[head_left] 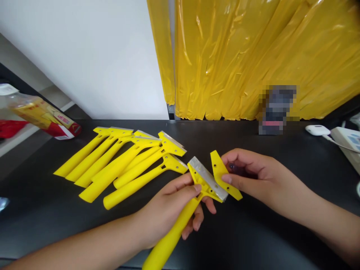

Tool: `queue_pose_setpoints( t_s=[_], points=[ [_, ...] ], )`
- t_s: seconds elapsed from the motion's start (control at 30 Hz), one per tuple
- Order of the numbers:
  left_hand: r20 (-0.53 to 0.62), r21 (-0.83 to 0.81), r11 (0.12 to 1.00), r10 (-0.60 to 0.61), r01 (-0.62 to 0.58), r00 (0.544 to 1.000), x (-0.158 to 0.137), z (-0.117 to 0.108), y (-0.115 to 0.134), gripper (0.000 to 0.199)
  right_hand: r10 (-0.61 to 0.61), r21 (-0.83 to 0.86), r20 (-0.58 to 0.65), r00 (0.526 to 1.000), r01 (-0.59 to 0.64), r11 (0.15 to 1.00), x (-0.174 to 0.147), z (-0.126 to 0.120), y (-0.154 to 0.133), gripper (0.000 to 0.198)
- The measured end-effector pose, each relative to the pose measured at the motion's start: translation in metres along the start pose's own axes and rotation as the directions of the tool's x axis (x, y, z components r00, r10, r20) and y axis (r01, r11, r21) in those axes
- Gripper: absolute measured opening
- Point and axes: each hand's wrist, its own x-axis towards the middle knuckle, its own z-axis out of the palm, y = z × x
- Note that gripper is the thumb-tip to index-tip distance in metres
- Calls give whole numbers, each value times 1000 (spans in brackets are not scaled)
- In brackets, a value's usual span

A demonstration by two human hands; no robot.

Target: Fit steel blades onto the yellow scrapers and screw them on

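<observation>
My left hand (180, 202) is closed around the neck of a yellow scraper (174, 228), its thumb pressing on the head. A grey metal blade (206, 176) lies along that scraper's head, where holes and a recess show. Between thumb and fingers, my right hand (253, 172) pinches a yellow cover plate (221, 174) with small dark holes. The plate is tilted, just right of the blade. Something dark and shiny shows behind the right thumb, too hidden to name. Left of my hands, several yellow scrapers (112, 174) with blades in their heads lie in an overlapping row.
A bottle with a red and yellow label (50, 116) lies tilted at the left. Yellow plastic sheeting (225, 56) hangs behind the black table (222, 240). A blurred-out phone-like object (277, 108) leans there. A white earphone case (317, 130) and cable sit at the right.
</observation>
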Motion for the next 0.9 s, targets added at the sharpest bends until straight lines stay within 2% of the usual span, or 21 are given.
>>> queue_pose_setpoints(
  t_s=[0.1,0.27,0.53,0.73,0.9],
  points=[
    [34,1,1000,-9,9,999,-1,-1,-1,26,-8,-4,-12,1000,8,1000,0,7,5,24],
    [73,44,999,-27,23,997,-3,0,-1,29,11,-11,13,1000,-11,1000,5,13,12,32],
    [50,98,995,-32,27,998,-2,2,-1,33,46,71,74,996,-51,996,9,18,12,40],
    [56,146,988,-61,52,997,-3,2,1,36,122,173,206,971,-159,972,15,15,15,46],
    [35,186,981,-58,50,998,-3,4,1,36,147,152,199,969,-179,972,12,18,17,51]
  ],
)
